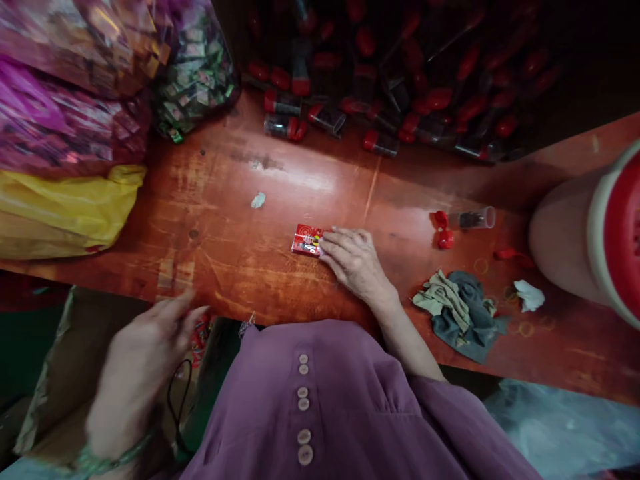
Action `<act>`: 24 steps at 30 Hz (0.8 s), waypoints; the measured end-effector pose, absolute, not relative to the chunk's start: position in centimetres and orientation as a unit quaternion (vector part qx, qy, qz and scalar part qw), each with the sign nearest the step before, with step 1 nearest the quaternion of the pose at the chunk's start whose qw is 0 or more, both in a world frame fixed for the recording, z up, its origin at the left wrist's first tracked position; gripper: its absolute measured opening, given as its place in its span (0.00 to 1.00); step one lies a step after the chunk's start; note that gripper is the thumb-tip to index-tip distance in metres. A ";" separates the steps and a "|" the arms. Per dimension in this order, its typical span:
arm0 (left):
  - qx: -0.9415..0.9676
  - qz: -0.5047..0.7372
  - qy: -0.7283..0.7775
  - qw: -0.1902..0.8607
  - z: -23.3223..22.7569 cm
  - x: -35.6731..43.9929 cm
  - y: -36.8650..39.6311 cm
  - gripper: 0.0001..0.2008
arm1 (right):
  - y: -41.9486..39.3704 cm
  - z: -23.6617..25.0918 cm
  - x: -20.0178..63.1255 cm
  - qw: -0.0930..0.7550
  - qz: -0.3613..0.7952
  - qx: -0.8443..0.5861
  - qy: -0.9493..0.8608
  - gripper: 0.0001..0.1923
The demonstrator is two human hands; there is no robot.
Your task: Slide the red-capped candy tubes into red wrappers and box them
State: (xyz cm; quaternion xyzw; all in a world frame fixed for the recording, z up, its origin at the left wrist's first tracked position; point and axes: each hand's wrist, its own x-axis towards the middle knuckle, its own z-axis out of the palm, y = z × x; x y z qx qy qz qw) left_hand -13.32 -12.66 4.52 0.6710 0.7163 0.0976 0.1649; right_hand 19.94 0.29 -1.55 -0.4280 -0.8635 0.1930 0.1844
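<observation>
My right hand (354, 263) rests on the wooden table, its fingers closed over the right end of a small red box (304, 239) with printed markings. The box lies flat, its left part uncovered. Blurred by motion, my left hand (147, 357) hangs at the table's front edge, above an open cardboard box (55, 373). Its fingers look stretched out and apart, and I see nothing in them. Red wrappers (201, 340) show below, just right of that hand.
Bulging plastic bags of small packets (195, 73) and a yellow bag (70, 207) stand left. Clear tubes with red caps (327, 119) are heaped at the back. On the right are an open tube (475, 219), crumpled cloths (463, 310) and a red-lidded container (565, 227).
</observation>
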 end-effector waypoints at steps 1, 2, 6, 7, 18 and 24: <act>0.723 0.127 0.663 0.146 3.7 -11.2 -11.1 0.12 | 0.2 -1.7 19.8 0.181 0.188 -0.429 -0.865 0.12; 0.765 0.167 0.605 0.144 2.7 -9.0 -9.4 0.12 | 0.2 -1.9 19.7 0.179 0.184 -0.429 -0.866 0.12; 0.828 0.264 0.484 0.099 -0.5 -2.4 -3.6 0.17 | -0.1 -2.1 19.4 0.186 0.165 -0.425 -0.871 0.12; 0.836 0.268 0.470 0.097 -1.2 -1.5 -2.6 0.17 | -0.1 -2.1 19.4 0.190 0.162 -0.424 -0.870 0.12; 0.849 0.294 0.424 0.109 -2.9 -0.9 -0.6 0.14 | 9.3 1.3 22.9 0.171 0.185 -0.541 -0.802 0.10; 0.861 0.264 0.413 0.131 -1.2 -0.6 0.3 0.09 | 17.3 -0.1 22.6 0.071 0.069 -0.634 -0.767 0.22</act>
